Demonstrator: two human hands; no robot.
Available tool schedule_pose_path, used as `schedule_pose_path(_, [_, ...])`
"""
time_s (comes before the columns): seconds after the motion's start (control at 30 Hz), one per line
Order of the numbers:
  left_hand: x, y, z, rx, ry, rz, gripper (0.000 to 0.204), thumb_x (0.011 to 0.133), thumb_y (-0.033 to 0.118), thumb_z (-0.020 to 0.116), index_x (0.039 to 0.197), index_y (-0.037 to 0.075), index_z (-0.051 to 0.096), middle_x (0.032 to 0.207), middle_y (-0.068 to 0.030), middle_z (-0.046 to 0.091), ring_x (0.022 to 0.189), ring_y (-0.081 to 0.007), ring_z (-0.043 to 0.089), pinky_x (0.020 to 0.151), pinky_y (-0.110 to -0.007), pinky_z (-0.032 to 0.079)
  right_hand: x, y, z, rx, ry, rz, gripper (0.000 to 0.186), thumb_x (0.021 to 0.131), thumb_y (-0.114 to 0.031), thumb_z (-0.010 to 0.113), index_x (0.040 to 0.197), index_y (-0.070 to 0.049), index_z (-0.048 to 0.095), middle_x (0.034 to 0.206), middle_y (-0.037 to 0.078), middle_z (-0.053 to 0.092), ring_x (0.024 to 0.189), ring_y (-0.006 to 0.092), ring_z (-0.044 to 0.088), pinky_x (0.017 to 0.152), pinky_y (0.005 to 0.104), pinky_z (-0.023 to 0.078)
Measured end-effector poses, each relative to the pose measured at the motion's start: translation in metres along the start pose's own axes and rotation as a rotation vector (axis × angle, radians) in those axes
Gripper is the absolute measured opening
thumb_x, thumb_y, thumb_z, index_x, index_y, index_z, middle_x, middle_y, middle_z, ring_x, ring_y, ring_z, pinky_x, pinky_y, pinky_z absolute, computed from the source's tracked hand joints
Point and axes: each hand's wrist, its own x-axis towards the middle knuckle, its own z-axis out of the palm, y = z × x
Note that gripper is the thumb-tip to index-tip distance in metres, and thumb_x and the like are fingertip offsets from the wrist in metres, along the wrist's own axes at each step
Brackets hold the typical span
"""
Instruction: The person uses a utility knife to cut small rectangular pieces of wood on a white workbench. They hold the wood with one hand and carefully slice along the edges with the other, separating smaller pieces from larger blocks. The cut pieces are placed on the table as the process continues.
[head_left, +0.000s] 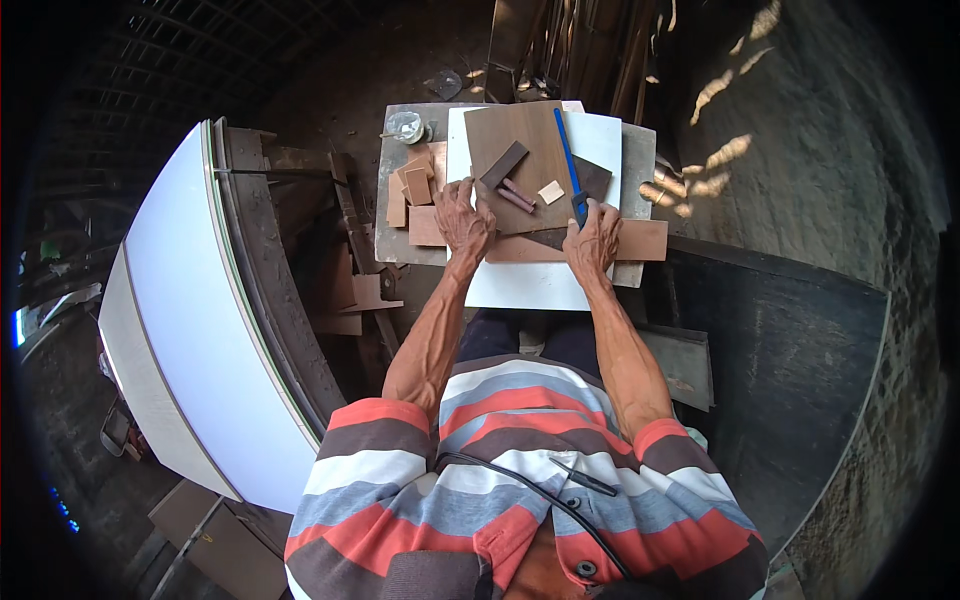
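A flat brown wooden board (525,130) lies on a white sheet (530,288) on the small table in front of me. My left hand (465,220) is at the board's near left corner, its fingers bent around the edge. My right hand (595,238) closes over the wider near end of a long, thin blue tool (567,150), which looks like a try square and lies along the board. Beneath this hand runs a reddish-brown wooden strip (642,240). A dark wooden block (503,164), two short brown rods (517,197) and a pale wood chip (551,192) rest on the board.
Several small wood pieces (415,185) and a clear cup (405,126) sit on the left of the grey table (640,150). A large white panel (195,310) stands at my left. To the right are a dark panel (775,340) and a rough wall (840,130).
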Motion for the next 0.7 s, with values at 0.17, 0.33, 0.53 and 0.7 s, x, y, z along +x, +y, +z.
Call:
schedule_pose_path(0.17, [-0.042,-0.001,-0.010,0.036,0.019,-0.100,0.036,0.084,0.011,0.063,0.119,0.000,0.062,0.110,-0.0195,0.061,0.105,-0.0377,0.053,0.095,-0.048,0.042,0.027,-0.018,0.013,0.017,-0.026,-0.232,0.055,0.075,-0.003,0.070,0.127,-0.013,0.059,0.120,0.011,0.048,0.114,0.0347,0.050,0.085,0.0479,0.050])
schedule_pose_path(0.33, [-0.059,-0.005,-0.026,-0.024,-0.001,-0.166,0.037,0.082,0.011,0.064,0.117,-0.001,0.062,0.108,-0.0215,0.061,0.104,-0.0391,0.053,0.092,-0.048,0.043,0.046,-0.018,0.026,-0.116,-0.044,-0.404,0.036,0.079,-0.002,0.065,0.115,-0.010,0.064,0.121,0.011,0.049,0.112,0.0341,0.051,0.083,0.0480,0.050])
schedule_pose_path(0.53, [-0.066,0.010,-0.037,-0.147,0.043,-0.162,0.033,0.083,0.006,0.063,0.115,-0.002,0.063,0.103,-0.0189,0.063,0.100,-0.0367,0.056,0.091,-0.046,0.044,0.057,-0.010,0.028,-0.061,-0.155,-0.403,0.009,0.084,-0.006,0.062,0.093,-0.006,0.061,0.108,0.014,0.056,0.106,0.0352,0.055,0.080,0.0485,0.051])
schedule_pose_path(0.7, [-0.062,0.029,-0.029,-0.336,-0.040,-0.226,0.031,0.085,0.008,0.063,0.114,-0.002,0.064,0.101,-0.0184,0.063,0.096,-0.0335,0.059,0.088,-0.044,0.047,0.045,-0.021,0.010,0.154,-0.225,-0.137,0.013,0.084,-0.014,0.070,0.092,-0.006,0.064,0.089,0.013,0.068,0.087,0.0334,0.067,0.076,0.0449,0.052])
